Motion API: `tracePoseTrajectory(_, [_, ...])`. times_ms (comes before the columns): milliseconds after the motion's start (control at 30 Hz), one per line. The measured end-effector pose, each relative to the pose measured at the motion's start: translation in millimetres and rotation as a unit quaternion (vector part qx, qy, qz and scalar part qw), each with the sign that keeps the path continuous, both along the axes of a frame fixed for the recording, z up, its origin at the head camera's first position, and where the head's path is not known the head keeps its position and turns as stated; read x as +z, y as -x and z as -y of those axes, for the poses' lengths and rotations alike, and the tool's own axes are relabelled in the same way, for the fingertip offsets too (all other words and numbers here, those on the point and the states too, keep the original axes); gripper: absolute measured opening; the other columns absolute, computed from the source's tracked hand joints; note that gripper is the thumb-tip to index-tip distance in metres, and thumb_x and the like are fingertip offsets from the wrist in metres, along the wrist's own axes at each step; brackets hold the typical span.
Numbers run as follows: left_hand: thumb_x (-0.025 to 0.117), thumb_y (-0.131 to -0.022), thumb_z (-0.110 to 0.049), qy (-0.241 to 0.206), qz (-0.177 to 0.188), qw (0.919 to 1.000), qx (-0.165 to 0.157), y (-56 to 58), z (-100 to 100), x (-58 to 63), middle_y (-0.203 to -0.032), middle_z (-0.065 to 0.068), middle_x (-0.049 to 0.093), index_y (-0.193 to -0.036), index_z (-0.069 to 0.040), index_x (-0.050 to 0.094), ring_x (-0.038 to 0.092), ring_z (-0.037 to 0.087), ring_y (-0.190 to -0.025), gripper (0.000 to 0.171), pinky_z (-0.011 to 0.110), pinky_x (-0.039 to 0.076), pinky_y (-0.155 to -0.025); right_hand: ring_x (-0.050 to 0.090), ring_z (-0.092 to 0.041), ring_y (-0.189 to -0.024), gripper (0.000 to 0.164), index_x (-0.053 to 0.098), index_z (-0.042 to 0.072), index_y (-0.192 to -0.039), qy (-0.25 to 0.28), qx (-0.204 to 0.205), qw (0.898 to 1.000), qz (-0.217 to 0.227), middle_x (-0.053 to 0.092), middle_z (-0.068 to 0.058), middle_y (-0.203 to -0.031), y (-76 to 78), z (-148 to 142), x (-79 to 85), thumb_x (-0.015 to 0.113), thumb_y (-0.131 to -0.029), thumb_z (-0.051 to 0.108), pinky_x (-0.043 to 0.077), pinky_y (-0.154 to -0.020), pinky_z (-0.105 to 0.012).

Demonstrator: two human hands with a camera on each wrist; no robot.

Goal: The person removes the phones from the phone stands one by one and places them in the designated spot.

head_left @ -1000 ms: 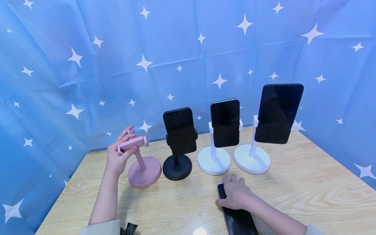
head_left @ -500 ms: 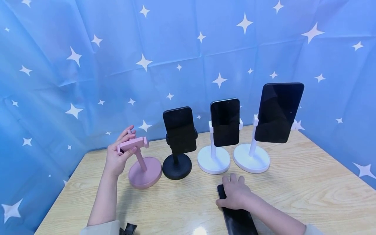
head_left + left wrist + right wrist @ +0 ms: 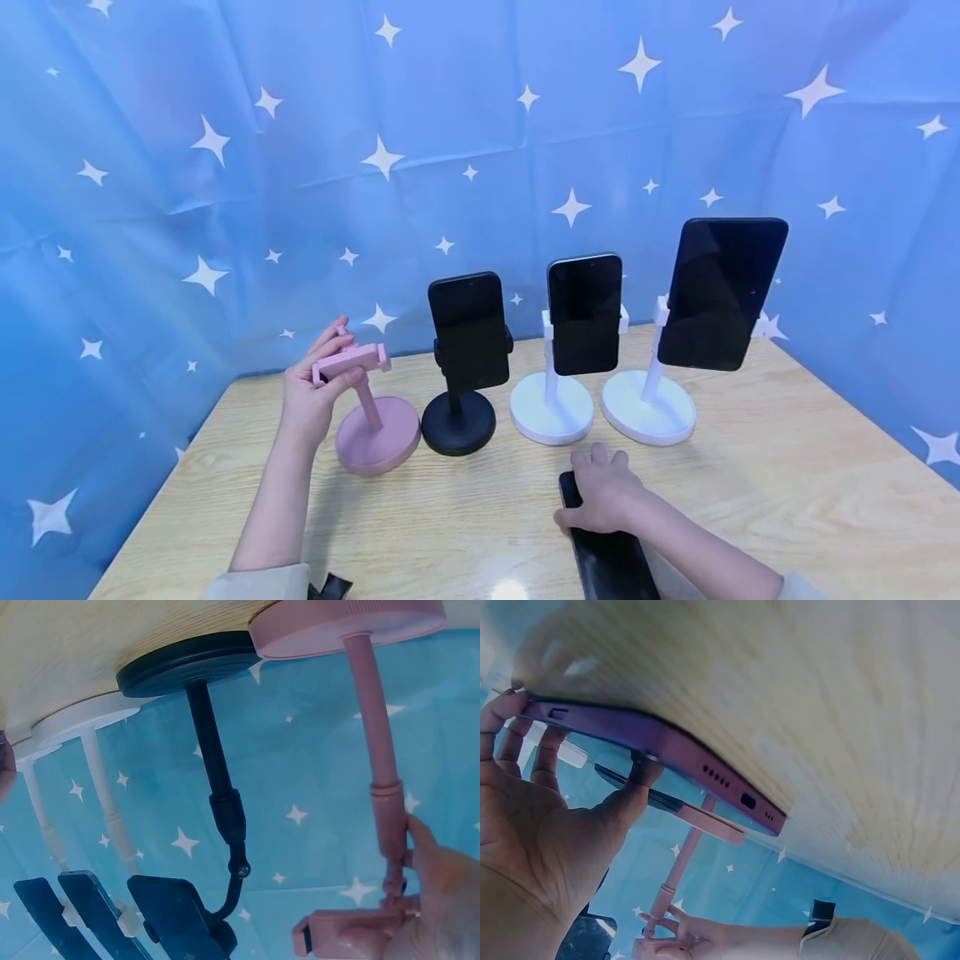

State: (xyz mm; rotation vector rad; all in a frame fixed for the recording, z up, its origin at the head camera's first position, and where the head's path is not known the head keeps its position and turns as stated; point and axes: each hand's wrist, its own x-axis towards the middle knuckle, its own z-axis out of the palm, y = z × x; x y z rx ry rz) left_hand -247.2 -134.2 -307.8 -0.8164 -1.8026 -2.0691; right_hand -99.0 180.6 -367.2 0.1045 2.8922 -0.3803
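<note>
My left hand [image 3: 309, 404] grips the clamp head of a pink phone stand [image 3: 377, 454], thumb in front and fingers behind it. The clamp carries no phone, and the round base sits on the table. In the left wrist view the hand [image 3: 446, 896] is at the hinge below the pole [image 3: 375, 720]. On the table at front right lies a dark phone [image 3: 613, 562]; my right hand [image 3: 606, 493] holds it from above, thumb on its left edge. The right wrist view shows the phone's purple edge [image 3: 679, 750] with port and speaker holes.
Right of the pink stand, a black stand [image 3: 459, 425] holds a black phone [image 3: 470, 329]. Two white stands, one in the middle [image 3: 551, 417] and one farther right [image 3: 648, 412], hold a phone [image 3: 586, 312] and a larger device [image 3: 723, 292]. A starry blue cloth [image 3: 480, 125] hangs behind the table.
The head view has shifted slightly, so the stands appear a little farther right. Both hands keep their holds on the pink stand and the phone.
</note>
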Motion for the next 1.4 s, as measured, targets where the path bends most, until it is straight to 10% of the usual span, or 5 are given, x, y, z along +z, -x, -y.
tracePoseTrajectory(500, [0.068, -0.070, 0.017, 0.080, -0.060, 0.9882, 0.116, -13.7, 1.6, 7.6, -0.126, 0.010, 0.053, -0.115, 0.011, 0.056, 0.053, 0.004, -0.107, 0.047, 0.009, 0.044, -0.076, 0.045, -0.044, -0.095, 0.079, 0.049, -0.005, -0.119, -0.002, 0.012, 1.000, 0.001, 0.045, -0.027, -0.112, 1.7, -5.7, 2.6, 0.074, -0.068, 0.050, 0.045, -0.067, -0.052])
tracePoseTrajectory(867, [0.070, -0.067, 0.012, 0.111, -0.237, 0.9191, 0.295, -44.9, -7.2, 8.2, -0.128, 0.024, 0.044, -0.108, 0.006, 0.062, 0.041, 0.033, -0.121, 0.042, 0.026, 0.031, -0.100, 0.053, -0.035, -0.090, 0.055, 0.058, 0.001, -0.109, 0.021, -0.002, 0.999, -0.036, 0.055, -0.018, -0.102, 1.3, -7.2, 22.0, 0.069, -0.075, 0.044, 0.046, -0.065, -0.048])
tracePoseTrajectory(1133, [0.061, -0.078, -0.008, 0.066, -0.363, 0.8904, 0.267, -69.3, -52.3, 0.9, -0.117, 0.031, 0.049, -0.098, 0.006, 0.065, 0.044, 0.037, -0.116, 0.025, 0.043, 0.030, -0.105, 0.054, -0.030, -0.084, 0.053, 0.058, 0.002, -0.105, 0.043, 0.010, 0.996, -0.078, 0.057, -0.013, -0.097, -2.3, 1.9, 31.9, 0.072, -0.074, 0.042, 0.047, -0.065, -0.040])
tracePoseTrajectory(1233, [0.061, -0.080, -0.011, 0.068, -0.368, 0.8971, 0.235, -75.1, -63.6, -1.4, -0.115, 0.031, 0.050, -0.099, 0.006, 0.065, 0.046, 0.037, -0.114, 0.026, 0.039, 0.033, -0.103, 0.053, -0.027, -0.080, 0.053, 0.057, 0.001, -0.107, 0.050, 0.013, 0.995, -0.089, 0.055, -0.011, -0.094, -2.6, 4.9, 33.6, 0.072, -0.074, 0.041, 0.046, -0.065, -0.038])
tracePoseTrajectory(1400, [0.063, -0.074, 0.002, 0.096, -0.291, 0.9347, 0.181, -82.9, -72.7, -10.7, -0.120, 0.022, 0.050, -0.106, 0.006, 0.062, 0.048, 0.027, -0.115, 0.032, 0.025, 0.039, -0.096, 0.051, -0.023, -0.076, 0.054, 0.056, -0.001, -0.110, 0.076, 0.020, 0.991, -0.110, 0.053, -0.009, -0.090, 0.0, 7.7, 35.0, 0.071, -0.076, 0.038, 0.045, -0.066, -0.036])
